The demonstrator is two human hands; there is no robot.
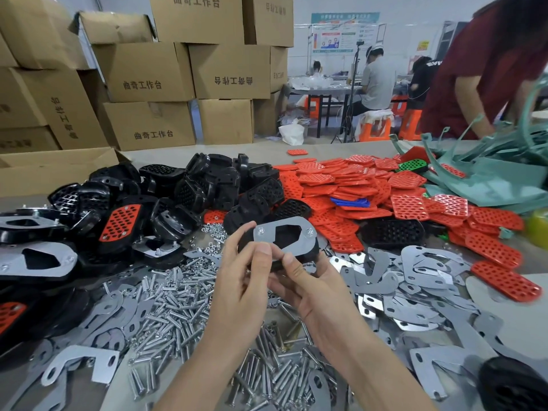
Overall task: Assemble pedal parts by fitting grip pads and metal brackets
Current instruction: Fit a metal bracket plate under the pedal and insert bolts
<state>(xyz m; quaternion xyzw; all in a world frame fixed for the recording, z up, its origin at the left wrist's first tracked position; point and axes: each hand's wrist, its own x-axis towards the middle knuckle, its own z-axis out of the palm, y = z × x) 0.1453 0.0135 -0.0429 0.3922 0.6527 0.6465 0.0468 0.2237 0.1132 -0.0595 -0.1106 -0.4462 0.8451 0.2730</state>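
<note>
black pedal point(285, 238) mostly buried behind the fingers of the left hand point(240, 262) and right hand point(308, 280), underside totally out of sight; person in red point(486, 69) chopped off by the top and right edges; black part point(513, 384) bottom right blurry and cut off at the corner; wall poster point(344, 34) way too small to read

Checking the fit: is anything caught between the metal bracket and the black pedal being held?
Nothing visible. The metal bracket lies on the black pedal. The left hand and right hand grip them directly, though they hide the near edge.
</note>
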